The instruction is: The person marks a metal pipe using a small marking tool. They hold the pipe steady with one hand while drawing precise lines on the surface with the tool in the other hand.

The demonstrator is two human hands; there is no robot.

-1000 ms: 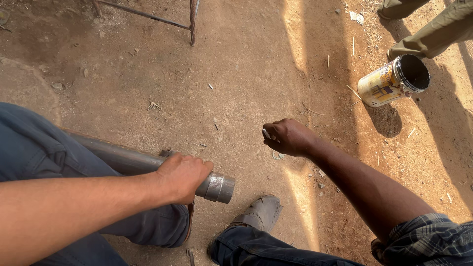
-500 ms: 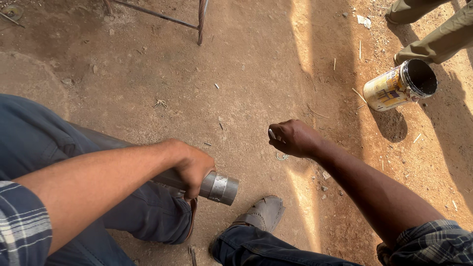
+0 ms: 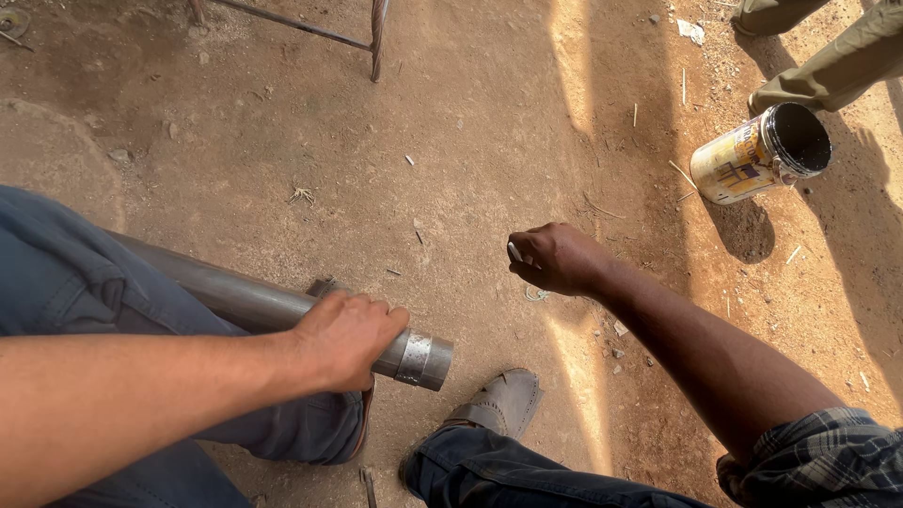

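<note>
My left hand [image 3: 346,339] grips a long grey metal pipe [image 3: 240,299] that lies across my left leg, close to its shiny open end [image 3: 425,359]. My right hand [image 3: 555,258] hovers over the dirt ground to the right of the pipe end, fingers curled shut on a small white piece [image 3: 514,252] that shows at the fingertips. Both of my legs in blue trousers are at the bottom, with a grey shoe [image 3: 499,404] on the ground between the hands.
A paint can [image 3: 760,155] with a dark inside stands tilted on the ground at the upper right. Another person's legs in olive trousers [image 3: 828,56] are beyond it. A thin metal frame [image 3: 376,38] stands at the top.
My left hand has slid along the pipe and regripped it near the end. The view has shifted slightly. My right hand has stayed in about the same place.
</note>
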